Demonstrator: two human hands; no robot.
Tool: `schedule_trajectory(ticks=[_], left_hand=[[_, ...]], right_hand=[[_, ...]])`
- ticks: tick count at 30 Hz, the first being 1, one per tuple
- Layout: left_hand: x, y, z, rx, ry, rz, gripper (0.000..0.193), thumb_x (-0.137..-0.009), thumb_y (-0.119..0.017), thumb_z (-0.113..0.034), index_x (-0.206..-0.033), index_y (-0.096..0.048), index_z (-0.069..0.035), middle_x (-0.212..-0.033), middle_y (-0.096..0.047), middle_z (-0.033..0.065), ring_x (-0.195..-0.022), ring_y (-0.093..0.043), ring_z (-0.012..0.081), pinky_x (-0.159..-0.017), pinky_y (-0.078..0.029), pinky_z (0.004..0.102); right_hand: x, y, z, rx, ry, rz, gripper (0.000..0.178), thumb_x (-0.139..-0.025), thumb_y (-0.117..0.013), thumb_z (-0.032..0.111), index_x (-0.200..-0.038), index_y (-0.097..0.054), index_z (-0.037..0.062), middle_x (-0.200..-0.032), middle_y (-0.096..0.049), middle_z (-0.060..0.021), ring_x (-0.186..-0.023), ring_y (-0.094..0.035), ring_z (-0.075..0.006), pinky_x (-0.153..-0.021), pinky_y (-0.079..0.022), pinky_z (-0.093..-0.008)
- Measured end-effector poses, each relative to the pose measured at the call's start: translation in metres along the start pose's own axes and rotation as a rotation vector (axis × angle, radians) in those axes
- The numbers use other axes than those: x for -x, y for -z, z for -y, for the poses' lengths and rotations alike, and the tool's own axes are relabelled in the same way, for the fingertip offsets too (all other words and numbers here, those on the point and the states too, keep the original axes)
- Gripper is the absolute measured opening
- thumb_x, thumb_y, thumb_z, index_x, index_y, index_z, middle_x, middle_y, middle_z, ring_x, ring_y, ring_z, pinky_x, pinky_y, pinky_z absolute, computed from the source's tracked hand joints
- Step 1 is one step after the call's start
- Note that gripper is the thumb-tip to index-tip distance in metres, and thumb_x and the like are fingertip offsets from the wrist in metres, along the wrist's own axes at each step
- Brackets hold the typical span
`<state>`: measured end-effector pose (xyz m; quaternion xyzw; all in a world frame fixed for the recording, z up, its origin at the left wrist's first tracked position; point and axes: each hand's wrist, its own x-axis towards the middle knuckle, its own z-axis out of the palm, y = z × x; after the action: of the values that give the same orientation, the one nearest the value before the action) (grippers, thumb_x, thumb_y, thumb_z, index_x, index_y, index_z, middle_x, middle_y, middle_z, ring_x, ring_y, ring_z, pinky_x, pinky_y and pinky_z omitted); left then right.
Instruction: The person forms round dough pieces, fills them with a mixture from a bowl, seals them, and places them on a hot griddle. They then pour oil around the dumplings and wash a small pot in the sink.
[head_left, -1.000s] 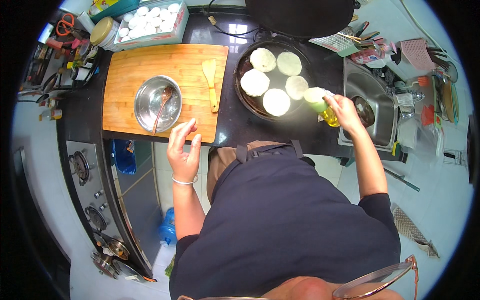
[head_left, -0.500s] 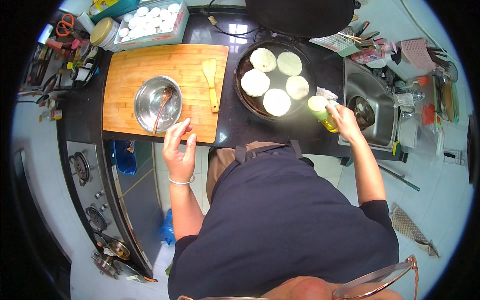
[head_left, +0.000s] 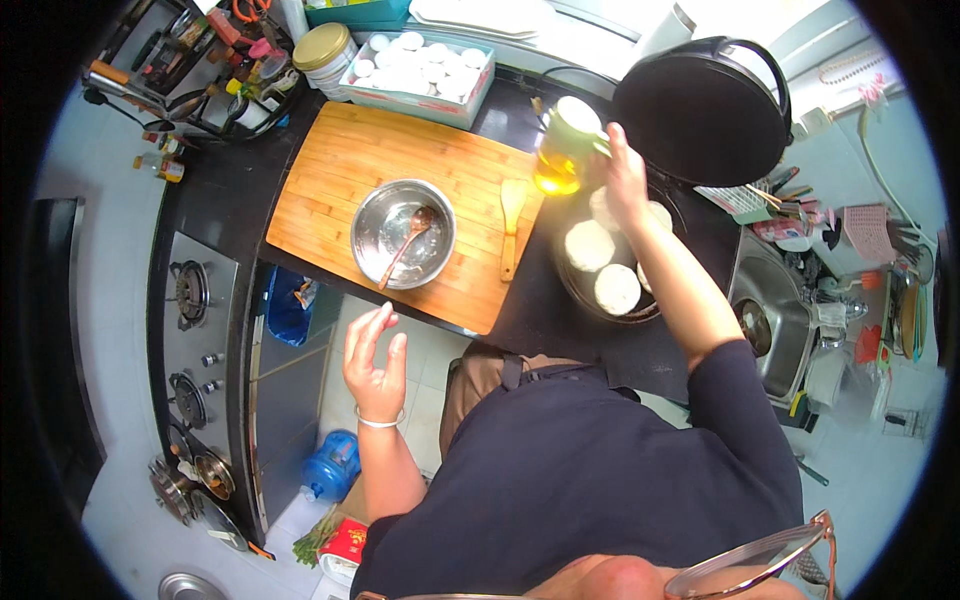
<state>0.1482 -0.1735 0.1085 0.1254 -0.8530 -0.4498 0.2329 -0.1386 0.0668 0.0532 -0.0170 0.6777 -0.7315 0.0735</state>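
My right hand (head_left: pixel 627 180) grips the handle of an oil jug (head_left: pixel 562 155) with a pale green top and yellow oil inside. Jug and hand are above the far left part of a round black griddle pan (head_left: pixel 572 290). Several pale round flatbreads (head_left: pixel 590 246) lie in the pan, some partly hidden by my arm. My left hand (head_left: pixel 376 365) hangs empty, fingers apart, just off the counter's near edge. Beyond it, a steel bowl (head_left: pixel 375 222) holding a brown spoon (head_left: pixel 407 246) rests on a wooden cutting board (head_left: pixel 325 170). A wooden spatula (head_left: pixel 511 215) lies at the board's right.
The pan's raised black lid (head_left: pixel 703 115) stands behind it. A box of eggs (head_left: pixel 420 110) and a gold-lidded jar (head_left: pixel 323 48) are behind the board. At the right is a steel sink (head_left: pixel 785 345); a gas stove (head_left: pixel 200 350) is at the left.
My right hand has carried the oil jug from beside the sink, left and away from me, over the pan. The view has turned and shifted. My left hand stays empty, now off the board's edge.
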Motion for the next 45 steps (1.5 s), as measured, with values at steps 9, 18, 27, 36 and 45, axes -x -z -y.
schedule_trajectory(ticks=[9,18,27,36,45], left_hand=[[0.034,0.040,0.033,-0.062,0.228,-0.171,0.035,-0.077,-0.058,0.002,-0.112,-0.057,0.001,-0.107,-0.054,0.0132,-0.087,-0.058,0.0196,-0.079,-0.046,0.0302],[0.028,0.037,0.041,-0.050,0.231,-0.146,0.035,-0.078,-0.058,0.001,-0.112,-0.057,0.001,-0.109,-0.053,0.0145,-0.086,-0.059,0.0208,-0.079,-0.047,0.0311],[-0.005,0.007,0.037,0.044,0.160,-0.093,0.037,-0.077,-0.056,0.004,-0.114,-0.055,0.003,-0.113,-0.050,0.0141,-0.087,-0.057,0.0196,-0.081,-0.046,0.0312],[-0.031,-0.036,0.001,0.100,-0.085,0.062,0.037,-0.079,-0.058,0.000,-0.115,-0.054,0.000,-0.112,-0.050,0.0141,-0.085,-0.056,0.0200,-0.078,-0.046,0.0310],[-0.008,-0.038,-0.028,0.041,-0.109,0.034,0.037,-0.078,-0.057,0.002,-0.115,-0.054,0.002,-0.113,-0.051,0.0146,-0.086,-0.057,0.0204,-0.079,-0.046,0.0304]], right_hand=[[-0.126,-0.088,-0.094,0.063,0.238,-0.243,0.053,-0.089,-0.048,0.048,-0.064,-0.054,0.0019,-0.059,-0.045,0.0006,-0.055,-0.038,-0.0091,-0.052,-0.032,-0.0255],[-0.135,-0.111,-0.122,-0.093,0.177,-0.245,0.050,-0.088,-0.050,0.044,-0.075,-0.060,-0.0029,-0.061,-0.048,0.0018,-0.057,-0.041,-0.0087,-0.054,-0.035,-0.0252],[-0.028,-0.045,0.044,0.786,0.950,-0.078,0.012,-0.071,-0.063,0.018,-0.073,-0.056,0.0087,-0.076,-0.055,-0.0096,-0.076,-0.051,-0.0284,-0.073,-0.040,-0.0376],[-0.104,0.178,0.226,1.753,0.660,-0.436,0.032,-0.073,-0.061,0.030,-0.096,-0.064,0.0081,-0.090,-0.066,-0.0112,-0.085,-0.060,-0.0296,-0.079,-0.047,-0.0361],[-0.104,0.185,0.229,1.308,0.173,-0.086,0.031,-0.073,-0.055,0.026,-0.092,-0.067,0.0057,-0.070,-0.065,-0.0124,-0.064,-0.063,-0.0234,-0.060,-0.049,-0.0355]])
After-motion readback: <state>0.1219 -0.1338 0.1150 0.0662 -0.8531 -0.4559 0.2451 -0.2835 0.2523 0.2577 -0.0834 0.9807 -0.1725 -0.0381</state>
